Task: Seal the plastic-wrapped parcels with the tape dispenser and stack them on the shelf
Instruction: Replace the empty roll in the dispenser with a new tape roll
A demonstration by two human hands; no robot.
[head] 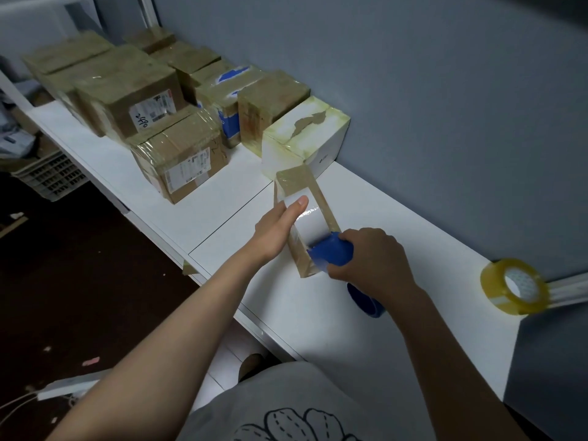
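Left hand (276,228) holds one white parcel (311,221); right hand (373,260) grips one blue tape dispenser (331,252) against it.

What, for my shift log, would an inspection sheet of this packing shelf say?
Surface: long white shelf top, parcels at the far end.
Job's things: small white tape-edged parcel; blue plastic tape dispenser against its near end; taped brown cardboard parcels stacked beyond.
Clutter: spare roll of yellowish clear tape at the right end.
Hands: left hand grips the parcel, thumb on top; right hand grips the dispenser.
Cables: white cord on the floor, lower left.
Surroundings: grey-blue wall, dark littered floor, grey slotted crate.
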